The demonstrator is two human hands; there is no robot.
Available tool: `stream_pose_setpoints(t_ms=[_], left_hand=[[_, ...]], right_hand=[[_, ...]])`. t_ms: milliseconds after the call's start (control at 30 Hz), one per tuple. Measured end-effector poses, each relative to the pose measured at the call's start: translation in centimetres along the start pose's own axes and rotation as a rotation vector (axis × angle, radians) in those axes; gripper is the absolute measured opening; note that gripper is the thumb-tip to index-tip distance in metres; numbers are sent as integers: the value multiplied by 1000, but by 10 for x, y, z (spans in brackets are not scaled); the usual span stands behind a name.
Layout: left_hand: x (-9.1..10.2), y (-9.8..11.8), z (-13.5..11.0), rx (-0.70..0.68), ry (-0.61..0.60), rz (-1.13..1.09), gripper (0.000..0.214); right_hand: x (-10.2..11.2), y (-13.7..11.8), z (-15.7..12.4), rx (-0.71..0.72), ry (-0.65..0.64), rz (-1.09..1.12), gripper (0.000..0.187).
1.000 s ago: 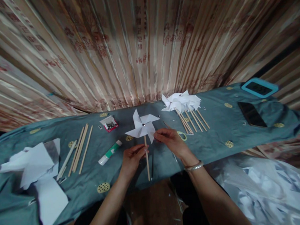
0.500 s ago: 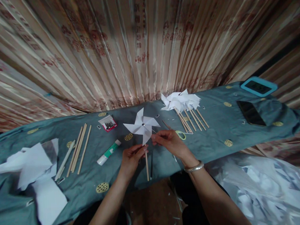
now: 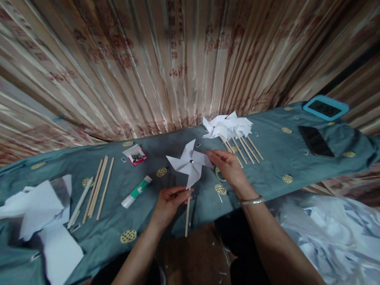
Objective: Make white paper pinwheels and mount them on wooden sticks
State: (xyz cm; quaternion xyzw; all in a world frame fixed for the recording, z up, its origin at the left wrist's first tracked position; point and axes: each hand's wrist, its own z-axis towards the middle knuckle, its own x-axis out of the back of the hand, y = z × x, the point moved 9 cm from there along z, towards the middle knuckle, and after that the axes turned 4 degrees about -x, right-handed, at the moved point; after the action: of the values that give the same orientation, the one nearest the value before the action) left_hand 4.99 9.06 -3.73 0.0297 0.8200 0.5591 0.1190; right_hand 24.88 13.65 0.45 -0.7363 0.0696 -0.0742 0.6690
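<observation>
A white paper pinwheel (image 3: 190, 162) on a thin wooden stick (image 3: 188, 215) is held upright above the blue-grey cloth-covered table (image 3: 272, 164). My left hand (image 3: 170, 203) is closed, pinching the stick just below the paper wheel. My right hand (image 3: 228, 168) reaches to the wheel's right blade and pinches its tip between thumb and fingers. A silver pin shows at the wheel's centre.
A pile of finished pinwheels (image 3: 228, 128) with sticks lies behind. Spare sticks (image 3: 98, 188), a glue stick (image 3: 136, 191), a small pin box (image 3: 134, 155), and paper sheets (image 3: 44, 218) lie left. Two phones (image 3: 316, 141) (image 3: 326, 108) rest right. Crumpled plastic (image 3: 336, 237) sits low right.
The pinwheel has shifted slightly right and tilted, its blades turned. My right hand rose from below the wheel to its right blade. My left hand stays on the stick.
</observation>
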Motion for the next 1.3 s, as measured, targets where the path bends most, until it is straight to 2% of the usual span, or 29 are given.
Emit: stream_pose_setpoints(t_ms=[300, 533, 800, 1300], left_hand=[[4, 0, 1, -25, 8, 35, 35], [8, 2, 3, -48, 34, 20, 33], [10, 3, 4, -53, 66, 23, 35], [13, 1, 5, -55, 103, -16, 34]], right_hand=[[-12, 3, -4, -87, -78, 104, 47], [-14, 9, -6, -134, -81, 104, 47], [-18, 6, -8, -69, -109, 15, 50], [-38, 7, -21, -77, -231, -27, 49]])
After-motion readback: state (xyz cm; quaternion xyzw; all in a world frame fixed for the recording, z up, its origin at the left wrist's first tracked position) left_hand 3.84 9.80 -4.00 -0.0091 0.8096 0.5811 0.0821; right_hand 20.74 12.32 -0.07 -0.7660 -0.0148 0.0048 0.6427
